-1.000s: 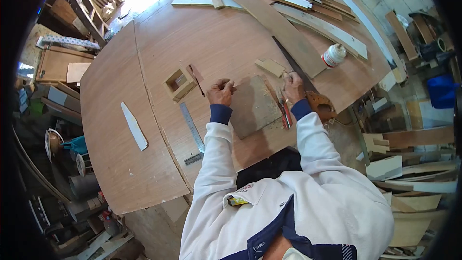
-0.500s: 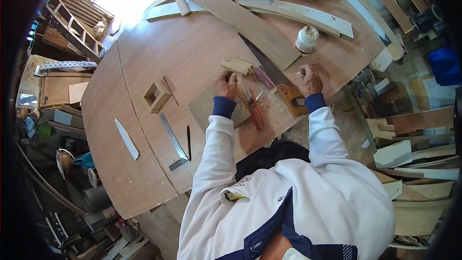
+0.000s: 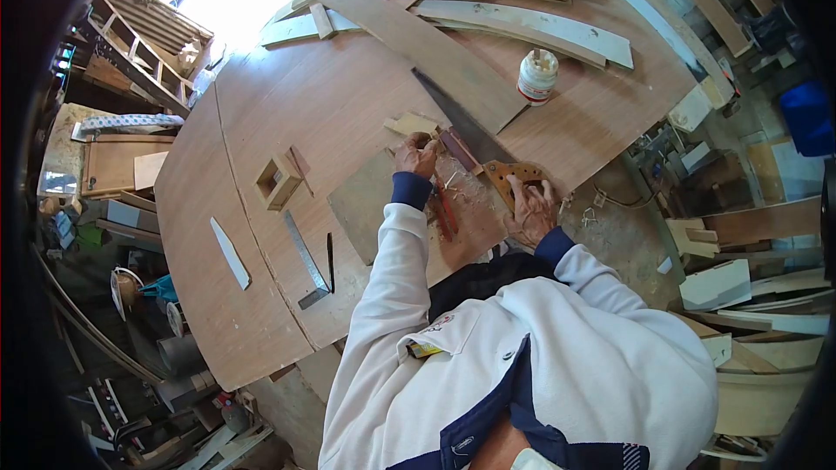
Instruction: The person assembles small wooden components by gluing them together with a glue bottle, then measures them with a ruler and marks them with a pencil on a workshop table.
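My right hand is at the wooden handle of a handsaw, fingers curled around the grip. The saw lies flat, its blade pointing away to the upper left beside a long board. My left hand is closed beside a small pale wood piece; what its fingers hold, if anything, is hidden. Between the hands lies a reddish-brown block-like piece, close to the saw. A red-handled tool rests among wood shavings nearer my body. A flat grey-brown board lies by my left forearm.
A white glue jar stands beyond the saw near a long board. Left on the table are a small wooden frame, a metal square and a white strip. Stacked wood strips line the far edge.
My right hand has moved down and left from beside the saw onto its handle. My left hand has shifted slightly right and down. The view has turned a little.
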`<move>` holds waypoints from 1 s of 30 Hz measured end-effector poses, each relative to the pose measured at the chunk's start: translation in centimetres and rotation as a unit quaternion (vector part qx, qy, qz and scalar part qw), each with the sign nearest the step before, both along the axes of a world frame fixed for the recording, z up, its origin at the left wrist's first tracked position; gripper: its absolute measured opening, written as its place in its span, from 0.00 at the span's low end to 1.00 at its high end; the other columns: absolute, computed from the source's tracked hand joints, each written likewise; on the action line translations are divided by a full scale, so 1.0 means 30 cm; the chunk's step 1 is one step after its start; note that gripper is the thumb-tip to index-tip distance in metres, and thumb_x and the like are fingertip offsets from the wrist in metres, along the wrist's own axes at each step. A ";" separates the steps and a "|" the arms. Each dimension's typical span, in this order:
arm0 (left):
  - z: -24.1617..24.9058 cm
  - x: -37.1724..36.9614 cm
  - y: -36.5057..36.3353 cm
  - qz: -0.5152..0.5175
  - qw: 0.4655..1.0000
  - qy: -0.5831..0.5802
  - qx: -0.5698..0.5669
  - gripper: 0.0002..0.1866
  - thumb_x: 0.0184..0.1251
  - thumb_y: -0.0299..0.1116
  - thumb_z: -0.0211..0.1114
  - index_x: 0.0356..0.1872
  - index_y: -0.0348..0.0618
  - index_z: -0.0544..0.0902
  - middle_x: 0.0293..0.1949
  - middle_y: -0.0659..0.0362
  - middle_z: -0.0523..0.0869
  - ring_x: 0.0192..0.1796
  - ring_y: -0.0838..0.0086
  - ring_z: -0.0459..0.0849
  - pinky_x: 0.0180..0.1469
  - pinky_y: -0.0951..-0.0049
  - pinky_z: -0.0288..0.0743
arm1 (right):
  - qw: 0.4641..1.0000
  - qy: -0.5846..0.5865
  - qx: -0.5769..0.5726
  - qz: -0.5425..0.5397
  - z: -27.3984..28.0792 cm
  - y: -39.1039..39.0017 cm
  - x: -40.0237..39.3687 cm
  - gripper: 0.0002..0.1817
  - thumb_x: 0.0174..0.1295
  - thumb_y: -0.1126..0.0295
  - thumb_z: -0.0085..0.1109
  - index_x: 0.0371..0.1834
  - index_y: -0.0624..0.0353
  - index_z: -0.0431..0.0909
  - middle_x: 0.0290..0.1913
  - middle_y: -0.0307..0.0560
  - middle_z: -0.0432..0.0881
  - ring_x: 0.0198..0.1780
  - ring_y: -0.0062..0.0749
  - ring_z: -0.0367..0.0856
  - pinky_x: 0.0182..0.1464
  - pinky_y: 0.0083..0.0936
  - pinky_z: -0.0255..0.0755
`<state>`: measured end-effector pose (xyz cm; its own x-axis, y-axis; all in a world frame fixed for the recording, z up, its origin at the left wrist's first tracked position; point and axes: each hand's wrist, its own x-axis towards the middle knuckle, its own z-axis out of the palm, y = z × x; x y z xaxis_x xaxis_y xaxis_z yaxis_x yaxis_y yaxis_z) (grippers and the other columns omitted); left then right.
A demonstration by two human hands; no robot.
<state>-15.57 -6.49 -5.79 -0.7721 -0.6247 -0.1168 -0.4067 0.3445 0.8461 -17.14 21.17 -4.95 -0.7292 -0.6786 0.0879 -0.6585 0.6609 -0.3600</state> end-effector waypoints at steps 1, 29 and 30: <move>0.001 -0.005 0.004 -0.003 1.000 0.000 0.000 0.19 0.58 0.33 0.66 0.47 0.30 0.80 0.39 0.49 0.86 0.32 0.70 0.86 0.37 0.73 0.79 | 0.999 -0.019 -0.030 0.003 -0.010 -0.005 -0.005 0.38 0.49 0.59 0.61 0.65 0.58 0.62 0.45 0.54 0.79 0.49 0.50 0.75 0.56 0.48 0.61; -0.171 -0.386 -0.071 0.059 0.983 -0.023 0.174 0.33 0.61 0.35 0.63 0.64 0.32 0.62 0.47 0.45 0.82 0.47 0.59 0.83 0.44 0.67 0.80 | 0.954 0.095 -0.006 -0.285 -0.050 0.187 -0.351 0.29 0.62 0.66 0.56 0.67 0.50 0.60 0.51 0.49 0.79 0.51 0.43 0.75 0.55 0.44 0.63; -0.203 -0.403 -0.086 0.061 0.984 -0.032 0.163 0.35 0.61 0.34 0.64 0.66 0.33 0.59 0.50 0.44 0.81 0.49 0.59 0.82 0.44 0.67 0.80 | 0.954 0.095 -0.005 -0.283 -0.069 0.182 -0.356 0.29 0.62 0.66 0.56 0.67 0.50 0.60 0.51 0.49 0.79 0.51 0.43 0.75 0.55 0.44 0.63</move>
<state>-27.67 -9.06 -11.88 -0.6790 -0.6332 -0.3715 -0.4833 0.0047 0.8754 -27.82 26.63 -7.03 -0.9493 -0.1786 0.2588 -0.2502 0.9275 -0.2777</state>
